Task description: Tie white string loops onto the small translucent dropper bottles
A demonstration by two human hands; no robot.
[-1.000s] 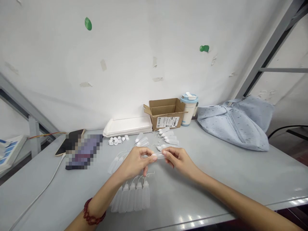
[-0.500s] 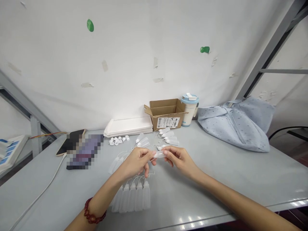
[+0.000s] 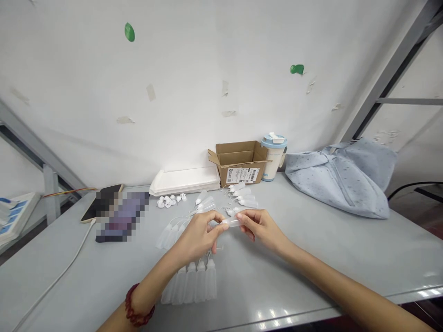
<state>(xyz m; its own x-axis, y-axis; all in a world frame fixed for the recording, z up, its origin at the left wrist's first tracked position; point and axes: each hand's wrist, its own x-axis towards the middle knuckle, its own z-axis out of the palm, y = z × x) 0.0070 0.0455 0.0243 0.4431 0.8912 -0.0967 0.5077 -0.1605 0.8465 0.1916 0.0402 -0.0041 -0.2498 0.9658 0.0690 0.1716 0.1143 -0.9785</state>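
A small translucent squeeze bottle lies sideways in the air between my two hands. My left hand pinches its neck end with thumb and fingers, which hide the tip. The other end is held by my right hand, also in a pinch. Below my left wrist stands a row of similar bottles lying side by side on the grey table, necks pointing away from me. More bottles lie partly behind my left hand, and several others rest beyond my right hand. Small white caps are heaped farther back.
A cardboard box with raised flaps stands near the wall, beside a blue-lidded cup. White flat sheets are stacked left of it. A pale blue cloth bag lies right. Phones and a white cable are at left.
My left fingers have closed more around the bottle's neck end. The bottle and both hands have shifted slightly to the right.
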